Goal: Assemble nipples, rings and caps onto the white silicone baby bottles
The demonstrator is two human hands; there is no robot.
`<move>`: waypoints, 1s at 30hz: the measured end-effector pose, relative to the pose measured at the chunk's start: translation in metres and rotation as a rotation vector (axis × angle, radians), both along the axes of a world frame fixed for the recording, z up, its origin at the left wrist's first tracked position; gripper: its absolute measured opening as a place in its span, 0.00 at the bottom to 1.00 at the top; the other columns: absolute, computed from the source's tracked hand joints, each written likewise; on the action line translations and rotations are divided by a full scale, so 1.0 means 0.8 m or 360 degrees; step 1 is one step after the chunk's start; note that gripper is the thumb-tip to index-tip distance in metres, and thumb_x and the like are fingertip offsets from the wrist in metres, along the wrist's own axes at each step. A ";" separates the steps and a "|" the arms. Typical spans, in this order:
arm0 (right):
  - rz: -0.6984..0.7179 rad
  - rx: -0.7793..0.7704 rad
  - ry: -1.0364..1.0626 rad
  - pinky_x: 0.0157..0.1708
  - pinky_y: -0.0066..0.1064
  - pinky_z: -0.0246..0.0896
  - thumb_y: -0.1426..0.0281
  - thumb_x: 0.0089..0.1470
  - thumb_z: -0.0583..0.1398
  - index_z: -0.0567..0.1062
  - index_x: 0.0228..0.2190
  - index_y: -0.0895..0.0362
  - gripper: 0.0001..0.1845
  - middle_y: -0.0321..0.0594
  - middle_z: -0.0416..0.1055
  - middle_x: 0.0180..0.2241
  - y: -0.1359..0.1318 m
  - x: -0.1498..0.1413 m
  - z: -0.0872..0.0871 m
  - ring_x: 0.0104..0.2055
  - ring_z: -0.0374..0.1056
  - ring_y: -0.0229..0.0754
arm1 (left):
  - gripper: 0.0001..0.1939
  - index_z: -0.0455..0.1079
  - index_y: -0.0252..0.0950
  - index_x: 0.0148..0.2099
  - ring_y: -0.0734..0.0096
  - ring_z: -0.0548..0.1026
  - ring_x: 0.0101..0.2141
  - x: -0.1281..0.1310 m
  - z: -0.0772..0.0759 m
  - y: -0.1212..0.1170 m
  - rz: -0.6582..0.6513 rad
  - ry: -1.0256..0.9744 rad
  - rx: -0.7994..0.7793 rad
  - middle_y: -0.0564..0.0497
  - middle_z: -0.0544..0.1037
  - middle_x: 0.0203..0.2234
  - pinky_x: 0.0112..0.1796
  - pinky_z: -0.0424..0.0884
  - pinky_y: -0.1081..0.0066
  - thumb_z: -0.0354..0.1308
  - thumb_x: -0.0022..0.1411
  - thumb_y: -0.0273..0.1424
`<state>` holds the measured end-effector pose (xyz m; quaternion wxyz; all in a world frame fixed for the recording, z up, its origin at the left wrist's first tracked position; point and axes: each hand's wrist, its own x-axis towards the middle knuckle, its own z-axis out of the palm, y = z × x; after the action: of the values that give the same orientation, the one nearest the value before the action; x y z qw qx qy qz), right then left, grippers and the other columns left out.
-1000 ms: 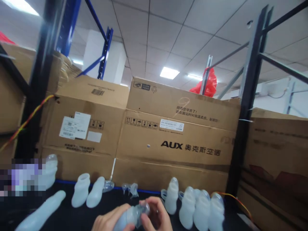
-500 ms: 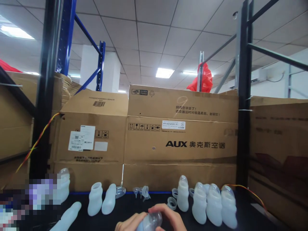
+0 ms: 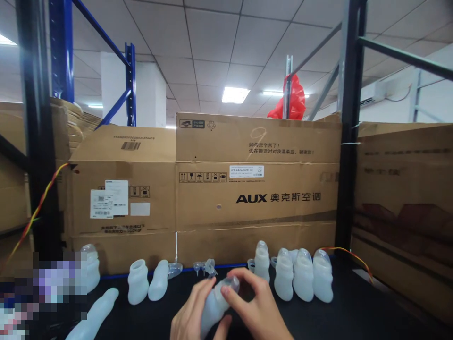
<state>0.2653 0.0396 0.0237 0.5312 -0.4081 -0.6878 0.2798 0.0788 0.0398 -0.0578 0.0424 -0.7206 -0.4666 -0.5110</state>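
Note:
A milky white baby bottle (image 3: 213,306) with a clear cap (image 3: 231,283) is held tilted at the bottom middle, its top leaning to the right. The fingers of my left hand (image 3: 189,309) are wrapped around the bottle's body. My right hand (image 3: 260,304) grips the clear cap, thumb on its near side and fingers over the top. Just beyond the hands lie several clear nipples (image 3: 209,267). A clear ring (image 3: 251,265) sits beside a capped bottle (image 3: 262,262) to the right; other rings there are partly hidden.
Several capped bottles (image 3: 304,276) stand at the right. On the left are an open bottle (image 3: 138,282), a leaning bottle (image 3: 159,281) by a clear cap (image 3: 175,270), and a long white piece (image 3: 95,315). Cardboard (image 3: 262,212) walls the back; a black post (image 3: 348,141) rises right.
Both hands and the bottle have come higher into view, and more of the bottle's body shows. The right hand stays on the cap. The whole view has shifted a little.

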 end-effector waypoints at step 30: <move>-0.0742 -0.0288 -0.0060 0.32 0.36 0.67 0.64 0.35 0.67 0.73 0.42 0.57 0.28 0.39 0.72 0.31 0.021 0.351 -0.021 0.32 0.70 0.47 | 0.49 0.47 0.33 0.72 0.50 0.51 0.71 0.187 0.071 0.057 -0.0545 -0.0633 -0.0637 0.35 0.54 0.70 0.71 0.49 0.50 0.66 0.56 0.41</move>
<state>0.5464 0.0565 0.0069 0.5297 -0.6068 -0.5569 0.2024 0.2281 0.0856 -0.0011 -0.2787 -0.6687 -0.4290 -0.5395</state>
